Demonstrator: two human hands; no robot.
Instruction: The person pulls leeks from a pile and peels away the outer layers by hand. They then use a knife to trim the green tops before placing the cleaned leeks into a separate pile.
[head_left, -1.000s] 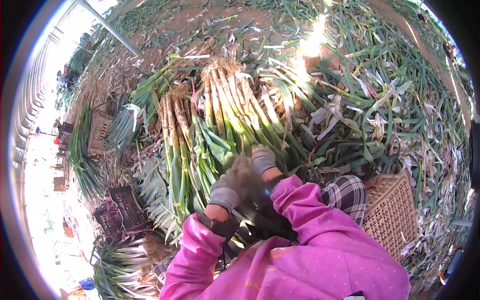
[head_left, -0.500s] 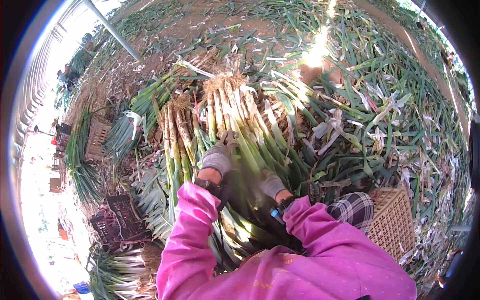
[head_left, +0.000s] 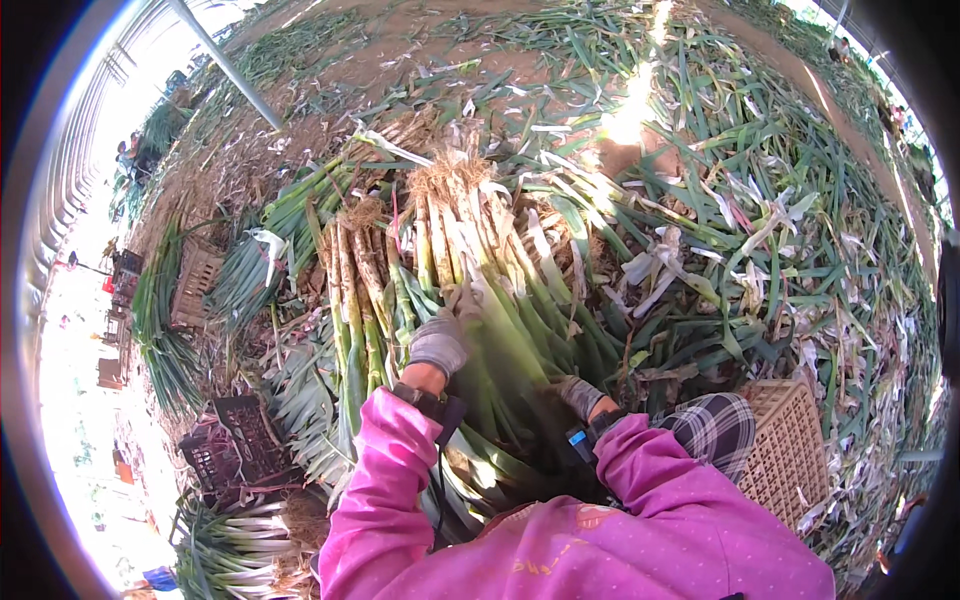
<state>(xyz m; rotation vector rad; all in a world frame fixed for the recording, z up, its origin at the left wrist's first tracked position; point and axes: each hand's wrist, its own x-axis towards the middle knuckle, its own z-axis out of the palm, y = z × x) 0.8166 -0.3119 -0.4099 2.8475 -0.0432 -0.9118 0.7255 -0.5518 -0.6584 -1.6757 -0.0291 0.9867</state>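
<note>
A large bundle of leeks [head_left: 462, 225] lies in front of me, with brown roots at the far end and green leaves toward my body. My left hand [head_left: 438, 343], in a grey glove, is closed round a leek stalk at the bundle's middle; its fingertips are blurred. Lower and to the right, my gloved right hand [head_left: 578, 394] has its fingers curled in at the green leaves [head_left: 520, 400], partly smeared by motion. Left of my left hand, a smaller group of leeks [head_left: 352, 270] with soil-stained stalks lies alongside.
A tan plastic crate [head_left: 785, 450] stands by my right knee. Dark crates [head_left: 240, 440] and a pile of white-stemmed leeks [head_left: 245, 545] lie at the left. Loose leaves [head_left: 760, 240] litter the ground on the right. A metal pole [head_left: 228, 65] slants at the far left.
My right hand has moved right and toward my body, away from the bundle's middle. My left hand has shifted slightly toward my body, staying at the stalks.
</note>
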